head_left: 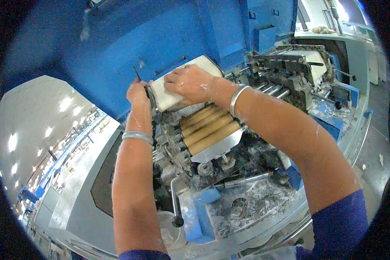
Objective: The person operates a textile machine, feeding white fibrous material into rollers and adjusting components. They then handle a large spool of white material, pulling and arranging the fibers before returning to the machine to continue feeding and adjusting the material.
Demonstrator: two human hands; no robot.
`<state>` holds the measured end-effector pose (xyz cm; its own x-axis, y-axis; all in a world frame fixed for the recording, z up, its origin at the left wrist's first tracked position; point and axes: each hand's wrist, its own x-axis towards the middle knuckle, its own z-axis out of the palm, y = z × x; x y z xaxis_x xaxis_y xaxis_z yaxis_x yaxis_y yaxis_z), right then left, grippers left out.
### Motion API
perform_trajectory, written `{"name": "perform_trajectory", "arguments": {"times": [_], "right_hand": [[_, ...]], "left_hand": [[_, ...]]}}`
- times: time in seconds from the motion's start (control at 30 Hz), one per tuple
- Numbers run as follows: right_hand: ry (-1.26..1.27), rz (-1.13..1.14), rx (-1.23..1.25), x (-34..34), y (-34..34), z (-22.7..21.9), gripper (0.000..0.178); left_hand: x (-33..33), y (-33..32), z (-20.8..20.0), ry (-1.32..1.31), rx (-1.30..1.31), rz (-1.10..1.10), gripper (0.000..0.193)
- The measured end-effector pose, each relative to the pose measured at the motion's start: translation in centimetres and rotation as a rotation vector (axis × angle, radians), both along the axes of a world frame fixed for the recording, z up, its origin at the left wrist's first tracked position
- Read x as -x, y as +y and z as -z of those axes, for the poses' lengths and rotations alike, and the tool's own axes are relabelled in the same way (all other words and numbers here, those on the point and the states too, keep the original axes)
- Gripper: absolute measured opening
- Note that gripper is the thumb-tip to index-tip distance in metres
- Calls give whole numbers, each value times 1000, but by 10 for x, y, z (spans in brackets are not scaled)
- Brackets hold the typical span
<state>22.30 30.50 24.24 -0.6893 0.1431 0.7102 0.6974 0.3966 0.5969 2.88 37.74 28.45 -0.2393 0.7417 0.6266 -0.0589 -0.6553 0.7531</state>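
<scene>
A white, cloth-like padded cover (167,98) with dark end edges stands raised and tilted over several tan rollers (211,130) of a machine. My left hand (137,92) is closed at its left end, its fingertips partly hidden. From beside those fingers a thin dark rod (136,73) sticks up. Across the top of the cover lies my right hand (190,84), fingers bent and pressed on the white surface; its thumb is hidden. White fluff clings to the right hand and both forearms.
Blue panels (151,39) rise behind. Below the rollers are a metal lever with a black knob (177,221) and a dusty machine bed (251,206). At right stands a similar machine section with a white cover (313,60) and protruding knobs. A pale side panel (80,173) slants at left.
</scene>
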Motion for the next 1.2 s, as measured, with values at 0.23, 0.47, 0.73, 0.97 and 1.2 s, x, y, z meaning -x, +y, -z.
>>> {"name": "perform_trajectory", "arguments": {"times": [0.23,0.47,0.73,0.97,1.2], "right_hand": [[88,21,-20,3,16,-30,41],[125,225,109,11,25,-63,42],[299,83,-3,13,-1,-36,34],[232,-125,-17,11,-39,15,51],[-83,60,782,53,-68,188,17]], "left_hand": [[18,54,-30,2,228,-92,27],[53,119,-46,166,-10,136,28],[70,64,-40,371,270,826,29],[41,-92,31,366,234,126,55],[42,-201,61,579,-30,113,58]]}}
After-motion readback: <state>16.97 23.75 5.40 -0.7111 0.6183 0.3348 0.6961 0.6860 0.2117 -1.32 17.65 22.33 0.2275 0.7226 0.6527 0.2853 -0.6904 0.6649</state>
